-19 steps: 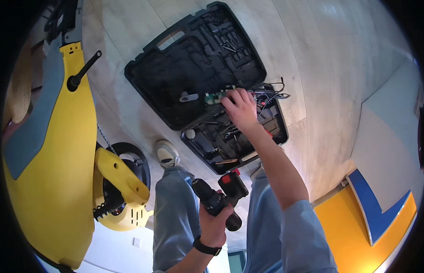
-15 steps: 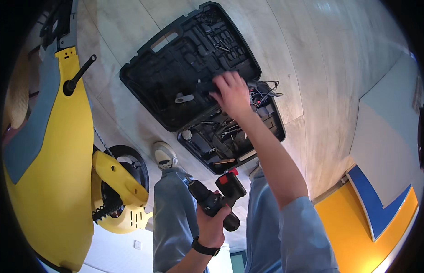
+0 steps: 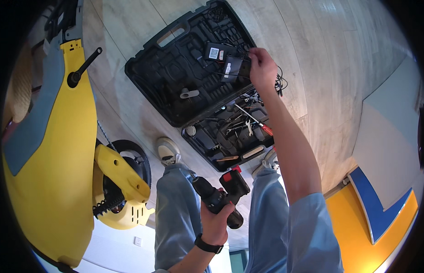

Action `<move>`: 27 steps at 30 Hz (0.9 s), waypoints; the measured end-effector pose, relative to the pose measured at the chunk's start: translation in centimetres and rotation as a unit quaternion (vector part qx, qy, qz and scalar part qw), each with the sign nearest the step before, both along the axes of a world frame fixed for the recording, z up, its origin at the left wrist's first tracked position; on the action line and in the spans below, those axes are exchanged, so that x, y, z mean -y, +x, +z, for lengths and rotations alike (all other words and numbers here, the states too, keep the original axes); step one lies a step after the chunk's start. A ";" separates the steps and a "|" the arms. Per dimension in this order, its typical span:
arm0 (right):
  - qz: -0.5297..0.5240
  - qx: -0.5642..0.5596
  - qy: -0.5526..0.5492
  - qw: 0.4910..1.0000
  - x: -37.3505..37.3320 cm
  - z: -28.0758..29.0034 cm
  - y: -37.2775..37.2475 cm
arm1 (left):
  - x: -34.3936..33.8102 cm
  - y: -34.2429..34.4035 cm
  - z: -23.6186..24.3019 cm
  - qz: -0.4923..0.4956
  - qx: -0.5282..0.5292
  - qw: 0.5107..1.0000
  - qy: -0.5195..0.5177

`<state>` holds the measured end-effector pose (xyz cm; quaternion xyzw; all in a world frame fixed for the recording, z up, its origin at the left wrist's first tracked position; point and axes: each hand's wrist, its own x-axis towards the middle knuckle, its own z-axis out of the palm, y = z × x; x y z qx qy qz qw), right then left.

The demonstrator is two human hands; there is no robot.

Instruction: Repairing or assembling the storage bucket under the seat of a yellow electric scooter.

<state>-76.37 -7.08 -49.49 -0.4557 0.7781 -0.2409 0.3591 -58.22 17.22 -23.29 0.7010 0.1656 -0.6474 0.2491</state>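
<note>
My left hand (image 3: 215, 221) grips a black cordless drill (image 3: 210, 196) with a red-marked battery above my legs. My right hand (image 3: 263, 67) is closed at the right side of the open black case's lid (image 3: 155, 77), beside two black boxes (image 3: 230, 70) with labels and wires; what its fingers hold is hidden. A pale plastic piece (image 3: 188, 93) lies in the lid. The case's tray (image 3: 196, 141) holds a red-handled screwdriver (image 3: 265, 128), a wrench (image 3: 250, 127) and several small tools. Loose black cables (image 3: 281, 84) hang over the right edge.
A yellow and grey machine (image 3: 52, 159) with a black wheel (image 3: 138, 157) and crank stands at left. My shoes (image 3: 168, 150) flank the case on the wooden floor (image 3: 321, 91). At right are a white panel (image 3: 380, 132) and a yellow and blue board (image 3: 351, 214).
My right hand has moved up and right. The two black boxes now show in the lid; the green board seen earlier is out of sight, and the screwdriver is more visible. The drill stays in my left hand.
</note>
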 end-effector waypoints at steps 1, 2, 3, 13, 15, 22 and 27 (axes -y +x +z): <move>-0.012 -0.032 -0.018 0.999 -1.3 0.6 -0.8 | 0.0 -0.2 0.0 0.001 -0.007 1.000 -0.001; -0.025 -0.058 -0.036 0.997 -2.7 0.8 -1.0 | 0.0 -0.1 0.0 0.001 -0.009 1.000 -0.001; -0.025 -0.059 -0.035 0.997 -4.0 0.7 -1.1 | -0.1 -0.1 -0.1 0.002 -0.011 1.000 0.001; 0.072 -0.264 0.055 0.960 -4.6 -0.4 2.2 | -0.4 -0.3 -0.1 -0.017 -0.006 1.000 0.005; 0.059 -0.255 0.118 0.958 -3.5 -0.5 3.8 | -0.7 -0.4 -0.2 -0.018 -0.007 1.000 0.002; -0.006 -0.161 0.191 0.968 -4.6 -1.2 5.1 | -0.8 -0.8 -0.4 -0.004 -0.011 1.000 -0.007; 0.027 -0.115 0.219 0.969 -6.8 -1.5 3.7 | -1.1 -0.6 -0.5 -0.015 0.005 1.000 -0.008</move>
